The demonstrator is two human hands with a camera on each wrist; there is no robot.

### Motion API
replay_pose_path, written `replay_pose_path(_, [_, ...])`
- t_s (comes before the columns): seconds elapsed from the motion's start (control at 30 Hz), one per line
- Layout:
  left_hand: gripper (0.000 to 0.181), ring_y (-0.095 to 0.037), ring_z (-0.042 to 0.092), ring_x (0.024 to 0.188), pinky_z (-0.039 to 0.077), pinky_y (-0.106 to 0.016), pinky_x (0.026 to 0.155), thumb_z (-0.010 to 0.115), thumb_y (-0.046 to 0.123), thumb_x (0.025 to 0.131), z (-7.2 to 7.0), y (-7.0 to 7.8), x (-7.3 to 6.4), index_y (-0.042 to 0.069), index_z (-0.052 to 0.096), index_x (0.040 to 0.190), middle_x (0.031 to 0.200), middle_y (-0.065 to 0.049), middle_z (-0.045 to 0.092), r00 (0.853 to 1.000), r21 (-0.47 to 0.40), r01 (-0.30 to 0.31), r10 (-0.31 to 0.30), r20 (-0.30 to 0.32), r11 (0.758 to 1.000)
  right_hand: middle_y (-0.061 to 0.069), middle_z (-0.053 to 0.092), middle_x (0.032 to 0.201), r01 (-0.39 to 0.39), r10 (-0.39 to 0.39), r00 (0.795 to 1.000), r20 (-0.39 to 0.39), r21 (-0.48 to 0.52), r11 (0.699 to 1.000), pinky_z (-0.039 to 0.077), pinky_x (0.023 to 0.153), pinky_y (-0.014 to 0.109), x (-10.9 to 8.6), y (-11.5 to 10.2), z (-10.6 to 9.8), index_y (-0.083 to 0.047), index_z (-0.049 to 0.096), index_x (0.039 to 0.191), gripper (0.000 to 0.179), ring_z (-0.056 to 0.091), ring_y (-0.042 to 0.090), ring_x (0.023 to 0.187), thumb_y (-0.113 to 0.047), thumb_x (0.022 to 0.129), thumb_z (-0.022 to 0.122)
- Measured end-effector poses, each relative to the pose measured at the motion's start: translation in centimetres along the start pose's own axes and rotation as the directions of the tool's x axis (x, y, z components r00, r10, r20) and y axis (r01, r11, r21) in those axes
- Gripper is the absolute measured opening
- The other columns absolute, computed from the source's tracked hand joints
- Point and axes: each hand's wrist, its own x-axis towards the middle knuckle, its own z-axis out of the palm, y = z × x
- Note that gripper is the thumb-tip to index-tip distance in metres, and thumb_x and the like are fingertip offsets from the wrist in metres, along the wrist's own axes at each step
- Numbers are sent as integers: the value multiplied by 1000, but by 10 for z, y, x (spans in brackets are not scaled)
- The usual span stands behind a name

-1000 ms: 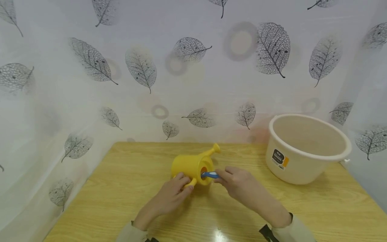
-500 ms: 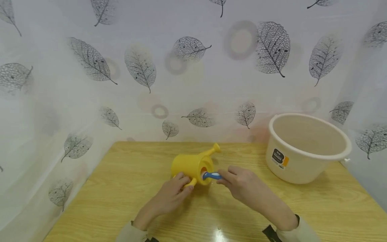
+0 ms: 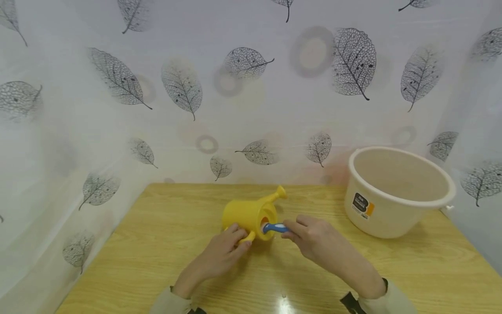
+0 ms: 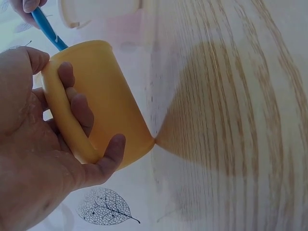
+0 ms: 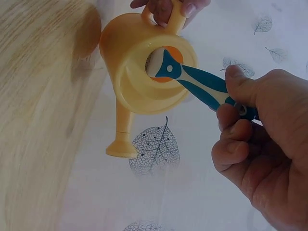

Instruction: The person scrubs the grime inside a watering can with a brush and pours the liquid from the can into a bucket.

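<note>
A yellow watering can (image 3: 241,213) lies tipped on its side on the table, its round opening towards the right and its spout pointing up and away. My left hand (image 3: 224,253) grips the can's handle (image 4: 65,113), fingers curled round it in the left wrist view. With thumb and fingers, my right hand (image 3: 317,237) holds the handle of a blue-and-white brush (image 5: 204,86). The brush's head (image 5: 156,63) is at the can's opening, partly inside it; some bristles show at its edge. The can's inside is mostly hidden.
A large cream plastic tub (image 3: 386,218) with a black-and-orange label stands at the right back of the wood-grain table (image 3: 157,244). Behind the table hangs a white sheet (image 3: 266,117) printed with dark leaves.
My right hand has shifted slightly to the right, drawing the brush a little out of the can's opening. My left hand and the watering can have stayed in place.
</note>
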Motion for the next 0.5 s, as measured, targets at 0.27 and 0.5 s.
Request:
replay_pose_path(0.27, [21,-6,43,77,39,-23,68,49,37,108,1,-1,-1,24,61,97,91,9,46,1000,-5,2,-2,-3,1000,-8,52,71,-40,39,999,19,50,998,32,53,3,-2,1,12,-11,71,98,16,36,-5,60,-26,101,65])
replay_pose_path(0.5, [22,-6,43,77,39,-23,68,49,38,108,1,0,-1,23,62,97,91,9,46,1000,-7,7,-7,-4,1000,-8,47,68,-28,27,999,25,26,999,31,52,6,0,1,24,-13,64,88,20,34,-2,59,-27,103,63])
